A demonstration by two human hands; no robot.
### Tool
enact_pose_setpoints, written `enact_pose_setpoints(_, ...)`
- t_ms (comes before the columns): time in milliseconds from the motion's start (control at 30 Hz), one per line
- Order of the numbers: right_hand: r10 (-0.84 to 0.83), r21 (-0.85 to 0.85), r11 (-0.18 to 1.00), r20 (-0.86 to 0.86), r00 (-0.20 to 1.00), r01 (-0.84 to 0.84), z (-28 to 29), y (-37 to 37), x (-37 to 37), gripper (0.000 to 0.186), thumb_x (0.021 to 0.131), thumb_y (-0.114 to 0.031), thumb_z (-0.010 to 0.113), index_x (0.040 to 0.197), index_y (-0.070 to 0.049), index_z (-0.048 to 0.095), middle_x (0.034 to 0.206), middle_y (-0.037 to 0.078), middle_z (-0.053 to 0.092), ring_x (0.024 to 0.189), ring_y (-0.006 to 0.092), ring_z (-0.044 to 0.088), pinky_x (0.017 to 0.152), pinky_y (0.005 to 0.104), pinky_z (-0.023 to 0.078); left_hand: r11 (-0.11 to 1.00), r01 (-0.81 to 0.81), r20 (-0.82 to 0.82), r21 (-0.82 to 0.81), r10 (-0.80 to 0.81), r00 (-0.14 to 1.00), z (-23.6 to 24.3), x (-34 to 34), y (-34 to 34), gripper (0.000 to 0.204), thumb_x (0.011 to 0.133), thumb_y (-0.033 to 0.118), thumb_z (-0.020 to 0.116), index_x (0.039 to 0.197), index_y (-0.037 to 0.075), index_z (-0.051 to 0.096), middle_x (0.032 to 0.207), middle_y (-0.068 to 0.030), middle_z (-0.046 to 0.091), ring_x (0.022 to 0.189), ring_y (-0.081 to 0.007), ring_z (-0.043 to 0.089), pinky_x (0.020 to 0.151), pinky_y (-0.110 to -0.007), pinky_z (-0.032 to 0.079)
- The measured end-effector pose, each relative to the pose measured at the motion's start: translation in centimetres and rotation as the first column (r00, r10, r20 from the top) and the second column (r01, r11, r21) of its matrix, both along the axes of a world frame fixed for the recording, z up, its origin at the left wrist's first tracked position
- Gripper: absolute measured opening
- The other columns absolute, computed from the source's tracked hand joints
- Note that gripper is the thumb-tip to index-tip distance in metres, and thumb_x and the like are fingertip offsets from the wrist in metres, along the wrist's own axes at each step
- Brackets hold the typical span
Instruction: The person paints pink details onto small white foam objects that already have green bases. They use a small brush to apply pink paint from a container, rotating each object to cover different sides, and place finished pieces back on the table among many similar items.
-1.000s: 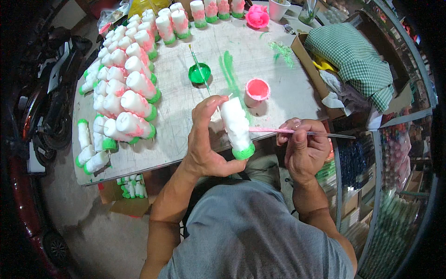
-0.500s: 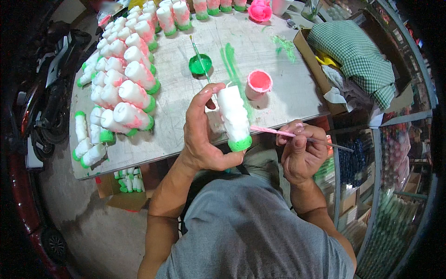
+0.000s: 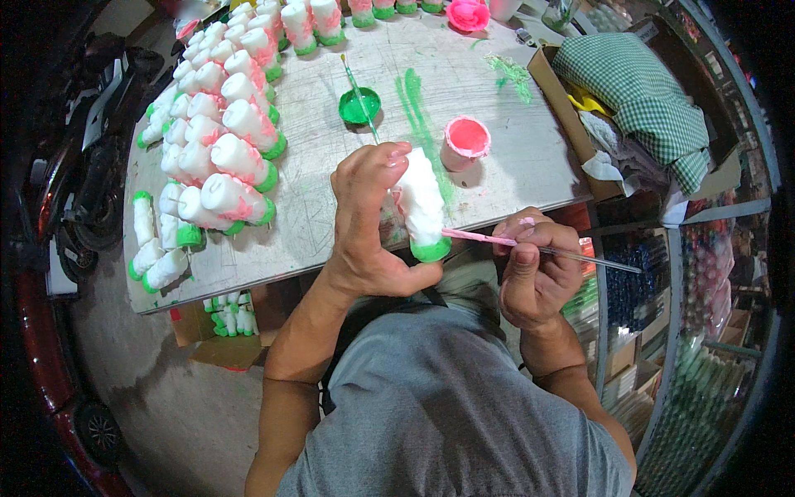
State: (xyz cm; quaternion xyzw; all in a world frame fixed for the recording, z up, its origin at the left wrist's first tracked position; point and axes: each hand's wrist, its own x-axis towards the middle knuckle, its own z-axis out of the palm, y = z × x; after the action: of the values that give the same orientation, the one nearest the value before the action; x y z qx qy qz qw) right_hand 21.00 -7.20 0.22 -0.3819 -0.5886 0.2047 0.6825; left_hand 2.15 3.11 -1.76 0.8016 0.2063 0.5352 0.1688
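Between the thumb and fingers of my left hand [image 3: 364, 219] is a white pillar candle [image 3: 422, 199], tilted, with a green base and raised relief on its side. A little pink shows on its left side. My right hand [image 3: 538, 269] grips a paintbrush [image 3: 571, 253] with a clear handle; its pink-coated end meets the candle just above the green band. Beyond the candle stands a cup of pink paint [image 3: 465, 142]. To its left, a small green paint dish [image 3: 359, 106] has another brush [image 3: 354, 80] lying across it.
Rows of white candles with pink and green paint [image 3: 236, 153] fill the table's left side. A cardboard box [image 3: 571, 124] with a checkered cloth [image 3: 633, 103] is at the right. Below the table's left edge, an open carton [image 3: 228, 352] holds more candles. Green smears [image 3: 414, 112] mark the tabletop [image 3: 315, 108].
My left hand has turned the candle, so its top faces away and some pink shows at its left. The brush tip has moved slightly left, onto the candle's lower side.
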Motion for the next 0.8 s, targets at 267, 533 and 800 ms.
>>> enact_pose_setpoints(267,-0.011,-0.028,0.999,0.157,0.988,0.016,-0.14,0.12,-0.05,0.017,0.105,-0.014,0.058,0.109,-0.001,0.048,0.090,0.015,0.061,0.075,0.0159,0.054,0.067,0.0290,0.048,0.999,-0.027,0.046,0.019,0.026,0.999,-0.12,0.36,-0.05,0.101,0.046,0.017,0.082,0.140,0.004,0.047,0.137,-0.0207,0.057,0.122,-0.0394,0.052,0.106,-0.050,0.035)
enact_pose_setpoints(533,0.002,-0.056,0.998,0.074,0.997,0.002,-0.02,-0.06,-0.19,0.017,0.105,-0.015,0.058,0.109,-0.001,0.049,0.092,0.015,0.062,0.076,0.0146,0.055,0.069,0.0271,0.047,0.999,-0.038,0.035,0.037,0.037,0.999,-0.18,0.42,-0.06,0.100,0.046,0.017,0.082,0.139,0.004,0.047,0.138,-0.0206,0.057,0.122,-0.0393,0.051,0.106,-0.050,0.034)
enact_pose_setpoints(800,-0.015,-0.092,0.996,0.023,1.000,0.018,-0.08,-0.10,-0.09,0.015,0.105,-0.014,0.058,0.108,-0.001,0.049,0.094,0.014,0.061,0.077,0.0144,0.055,0.070,0.0273,0.048,1.000,-0.019,0.046,0.009,0.018,0.999,0.08,0.35,-0.21,0.101,0.046,0.017,0.081,0.140,0.005,0.047,0.137,-0.0211,0.057,0.122,-0.0394,0.051,0.107,-0.050,0.035)
